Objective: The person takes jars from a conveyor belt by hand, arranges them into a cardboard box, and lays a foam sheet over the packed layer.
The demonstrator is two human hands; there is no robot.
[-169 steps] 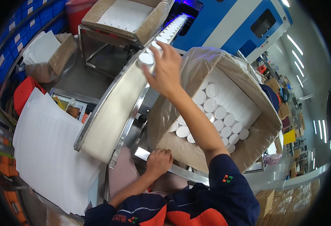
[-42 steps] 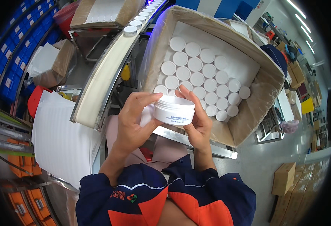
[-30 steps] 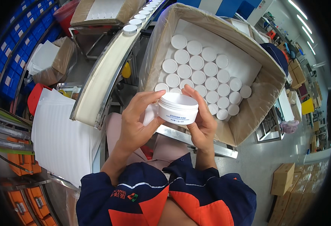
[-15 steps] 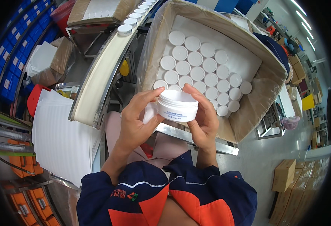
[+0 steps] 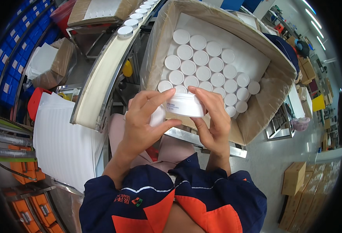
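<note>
Left hand (image 5: 141, 123) and right hand (image 5: 214, 126) clasp a white jar (image 5: 184, 105), seven o'clock from the box (image 5: 253, 125); apparently a checking step, the next move calling for steady turning.

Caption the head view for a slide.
Right hand on a white jar, left hand holding a rounded white piece, near a plastic-lined carton of round white containers.

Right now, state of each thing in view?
White jar: held, opening mostly hidden
White rounded piece: held, partly hidden
Left hand: curled around piece
Right hand: gripping jar
Carton: open, partly filled
Carton containers: in rows
Conveyor: motion unclear
Conveyor containers: lined up
White sheets: stacked
</note>
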